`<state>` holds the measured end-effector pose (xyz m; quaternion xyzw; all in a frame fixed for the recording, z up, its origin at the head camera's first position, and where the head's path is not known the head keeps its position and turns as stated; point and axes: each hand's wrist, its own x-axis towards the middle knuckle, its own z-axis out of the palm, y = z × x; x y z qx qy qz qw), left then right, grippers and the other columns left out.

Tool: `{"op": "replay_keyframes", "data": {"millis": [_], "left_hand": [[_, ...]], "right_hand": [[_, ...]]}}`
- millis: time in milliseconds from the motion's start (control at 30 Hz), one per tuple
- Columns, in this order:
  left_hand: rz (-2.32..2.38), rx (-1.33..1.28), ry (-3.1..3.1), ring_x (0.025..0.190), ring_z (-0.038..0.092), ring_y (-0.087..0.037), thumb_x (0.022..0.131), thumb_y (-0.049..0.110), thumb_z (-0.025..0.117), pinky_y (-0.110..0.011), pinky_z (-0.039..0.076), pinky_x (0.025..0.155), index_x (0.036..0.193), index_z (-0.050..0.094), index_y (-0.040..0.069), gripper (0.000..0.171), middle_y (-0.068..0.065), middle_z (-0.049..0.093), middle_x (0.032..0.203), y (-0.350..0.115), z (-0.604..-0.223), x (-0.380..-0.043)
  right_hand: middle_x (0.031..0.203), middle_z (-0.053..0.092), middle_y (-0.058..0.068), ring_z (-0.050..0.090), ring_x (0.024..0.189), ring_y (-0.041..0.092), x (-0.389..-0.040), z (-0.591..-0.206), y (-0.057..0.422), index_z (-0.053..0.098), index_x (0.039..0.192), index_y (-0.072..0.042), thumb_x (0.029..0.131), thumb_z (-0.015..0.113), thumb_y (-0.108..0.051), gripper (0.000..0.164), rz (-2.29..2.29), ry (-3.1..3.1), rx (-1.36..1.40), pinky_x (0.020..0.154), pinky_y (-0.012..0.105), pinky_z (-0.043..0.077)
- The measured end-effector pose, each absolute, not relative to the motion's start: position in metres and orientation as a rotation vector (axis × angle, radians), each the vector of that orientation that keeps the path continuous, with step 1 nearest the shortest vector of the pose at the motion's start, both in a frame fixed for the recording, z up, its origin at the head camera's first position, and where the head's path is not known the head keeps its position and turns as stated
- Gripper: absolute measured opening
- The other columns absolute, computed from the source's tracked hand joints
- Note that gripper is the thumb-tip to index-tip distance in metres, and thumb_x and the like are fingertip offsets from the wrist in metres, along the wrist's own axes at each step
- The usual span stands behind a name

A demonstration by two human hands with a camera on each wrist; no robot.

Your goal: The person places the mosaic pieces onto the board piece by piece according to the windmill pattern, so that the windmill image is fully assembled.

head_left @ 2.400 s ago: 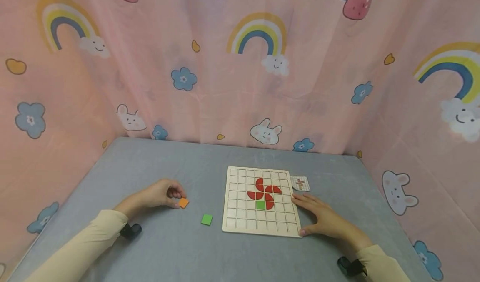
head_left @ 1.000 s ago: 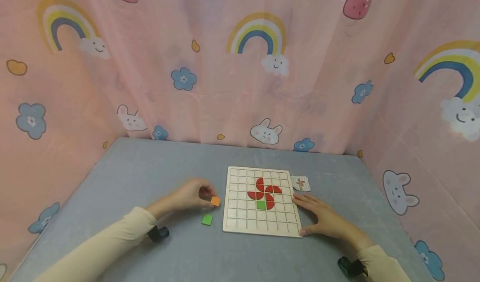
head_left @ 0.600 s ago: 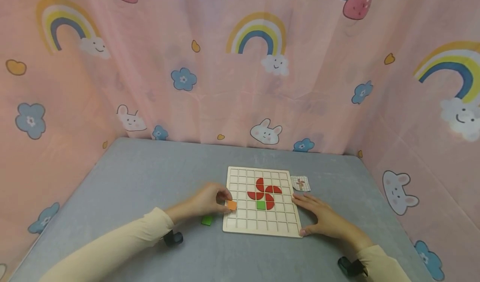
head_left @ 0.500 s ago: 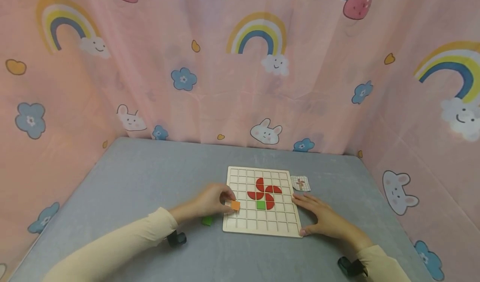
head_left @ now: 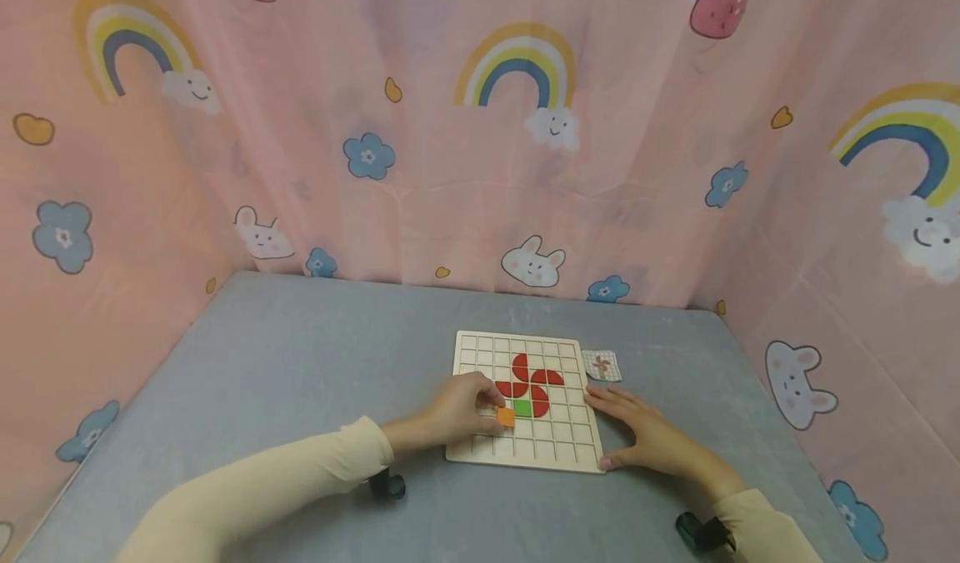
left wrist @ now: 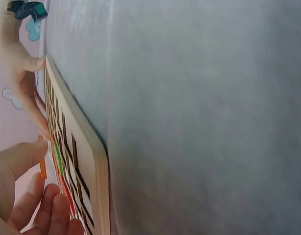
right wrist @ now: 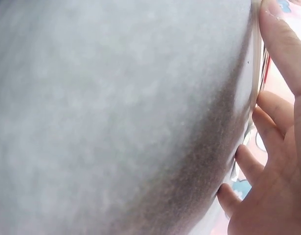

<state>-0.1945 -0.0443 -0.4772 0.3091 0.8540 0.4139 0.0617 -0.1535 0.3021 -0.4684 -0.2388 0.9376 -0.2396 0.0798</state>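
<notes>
Between thumb and fingers my left hand (head_left: 467, 406) pinches an orange square tile (head_left: 506, 417), held over the wooden grid board (head_left: 555, 455). In the left wrist view the orange tile (left wrist: 42, 164) appears edge-on, apart from the board's surface. Red curved pieces (head_left: 546, 377) form a pinwheel on the board, and a green square tile (head_left: 522, 408) lies in a cell below its centre. My right hand (head_left: 645, 434) rests at the board's right edge, thumb at the near corner and fingers spread along the side. The right wrist view shows that hand (right wrist: 275, 142) touching the board's edge.
A small pattern card (head_left: 602, 366) lies beside the board's upper right edge. The grey table (head_left: 337, 330) meets a pink printed curtain (head_left: 420, 213) at its back and sides. My left forearm (head_left: 277, 480) crosses the table's near left part.
My left hand has carried the orange tile rightward from the table to over the board. The loose green tile left of the board is now hidden behind my left arm. The right hand stays put.
</notes>
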Motion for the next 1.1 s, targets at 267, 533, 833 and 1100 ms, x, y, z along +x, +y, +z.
{"op": "replay_keyframes", "data": {"millis": [267, 533, 833, 1100], "left_hand": [[1.271, 0.904, 2.599, 0.083, 0.056, -0.004, 0.079, 0.014, 0.094, -0.022, 0.049, 0.078, 0.094, 0.077, 0.008, 0.023, 0.004, 0.068, 0.09, -0.028, -0.483, -0.19], [1.287, 0.883, 2.601, 0.081, 0.055, -0.003, 0.079, 0.016, 0.095, -0.021, 0.048, 0.077, 0.094, 0.078, 0.011, 0.023, 0.009, 0.066, 0.087, -0.02, -0.488, -0.189], [1.247, 0.865, 2.63, 0.083, 0.053, -0.003, 0.08, 0.018, 0.095, -0.022, 0.046, 0.079, 0.094, 0.079, 0.013, 0.022, 0.01, 0.066, 0.086, -0.016, -0.485, -0.186], [1.213, 0.874, 2.664, 0.084, 0.053, -0.002, 0.079, 0.017, 0.095, -0.021, 0.046, 0.079, 0.092, 0.08, 0.014, 0.02, 0.01, 0.066, 0.085, -0.013, -0.486, -0.184]], "right_hand": [[0.166, 0.042, 0.019, 0.03, 0.151, 0.055, -0.154, -0.469, 0.302, 0.049, 0.158, -0.009, 0.077, 0.091, -0.051, 0.101, -0.718, 2.803, -0.699, 0.111, 0.081, 0.025], [0.166, 0.041, 0.019, 0.029, 0.152, 0.055, -0.155, -0.47, 0.302, 0.05, 0.158, -0.01, 0.076, 0.091, -0.052, 0.101, -0.716, 2.799, -0.694, 0.111, 0.082, 0.024], [0.166, 0.041, 0.018, 0.03, 0.151, 0.054, -0.154, -0.469, 0.302, 0.05, 0.158, -0.009, 0.076, 0.091, -0.051, 0.101, -0.725, 2.804, -0.697, 0.111, 0.082, 0.024], [0.166, 0.042, 0.018, 0.03, 0.151, 0.055, -0.153, -0.468, 0.301, 0.05, 0.158, -0.009, 0.076, 0.092, -0.051, 0.101, -0.728, 2.806, -0.688, 0.111, 0.081, 0.024]]}}
